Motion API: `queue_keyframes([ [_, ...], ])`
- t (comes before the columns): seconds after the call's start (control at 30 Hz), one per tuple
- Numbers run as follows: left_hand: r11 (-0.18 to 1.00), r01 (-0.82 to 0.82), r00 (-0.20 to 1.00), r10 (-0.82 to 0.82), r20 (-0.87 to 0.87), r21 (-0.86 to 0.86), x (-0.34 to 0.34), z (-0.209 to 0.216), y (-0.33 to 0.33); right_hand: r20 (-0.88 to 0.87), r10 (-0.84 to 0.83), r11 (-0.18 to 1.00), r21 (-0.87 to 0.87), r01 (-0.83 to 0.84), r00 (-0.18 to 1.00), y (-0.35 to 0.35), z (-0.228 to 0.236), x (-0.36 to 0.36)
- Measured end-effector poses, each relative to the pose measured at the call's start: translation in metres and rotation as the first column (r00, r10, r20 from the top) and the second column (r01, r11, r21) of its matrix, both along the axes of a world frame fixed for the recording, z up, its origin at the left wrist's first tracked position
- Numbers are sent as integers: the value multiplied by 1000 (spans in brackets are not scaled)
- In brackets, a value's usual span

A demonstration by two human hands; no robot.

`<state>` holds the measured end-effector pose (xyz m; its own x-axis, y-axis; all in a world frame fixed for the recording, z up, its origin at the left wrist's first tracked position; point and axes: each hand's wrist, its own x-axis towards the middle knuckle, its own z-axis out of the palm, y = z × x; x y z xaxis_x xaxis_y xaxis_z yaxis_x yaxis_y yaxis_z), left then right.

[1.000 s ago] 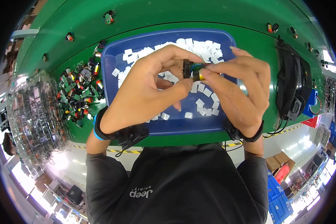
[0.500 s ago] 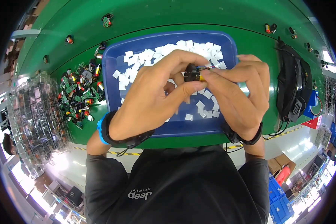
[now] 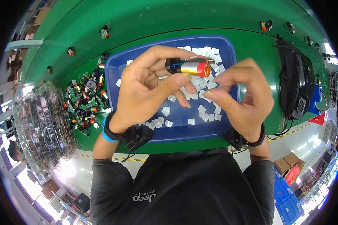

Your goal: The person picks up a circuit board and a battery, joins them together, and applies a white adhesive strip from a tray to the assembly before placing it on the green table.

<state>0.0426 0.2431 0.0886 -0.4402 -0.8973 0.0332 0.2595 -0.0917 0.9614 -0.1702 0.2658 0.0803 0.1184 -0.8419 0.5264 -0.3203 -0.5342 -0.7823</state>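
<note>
My left hand (image 3: 146, 82) is closed on a small battery assembly (image 3: 193, 69), held above a blue tray (image 3: 169, 135). A silver and yellow cylinder with a red end makes up its body; a black cap sits on its left end, and thin wires and a narrow board run along its far side. Just right of its red end is my right hand (image 3: 248, 95), its thumb and forefinger curved but apart, with nothing visible between them. Many small white square pieces (image 3: 193, 93) lie scattered in the tray beneath both hands.
Left of the tray lies a heap of similar battery assemblies and green boards (image 3: 84, 99), beside a stack of clear plastic trays (image 3: 43, 123). Single assemblies (image 3: 104, 32) are spread along the far side of the green table (image 3: 157, 17). A black bag (image 3: 291, 82) rests at the right.
My right hand has let go of the assembly and drawn back to the right. My left hand has turned the assembly, so its red end now shows.
</note>
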Motion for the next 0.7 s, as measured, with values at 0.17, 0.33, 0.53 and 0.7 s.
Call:
queue_keyframes([
  [0.17,984,-39,999,43,19,-172,-5,-7,3,107,68,994,80,-77,992,-1,-2,10],
  [0.33,941,-57,962,141,235,-333,-6,-6,8,189,142,950,251,-187,972,5,-6,10],
  [0.53,838,-42,902,265,340,-544,-5,-6,9,376,103,817,496,-294,921,7,2,13],
  [0.7,712,79,773,398,493,-698,-6,-4,1,86,199,775,596,-210,976,4,-7,8],
])
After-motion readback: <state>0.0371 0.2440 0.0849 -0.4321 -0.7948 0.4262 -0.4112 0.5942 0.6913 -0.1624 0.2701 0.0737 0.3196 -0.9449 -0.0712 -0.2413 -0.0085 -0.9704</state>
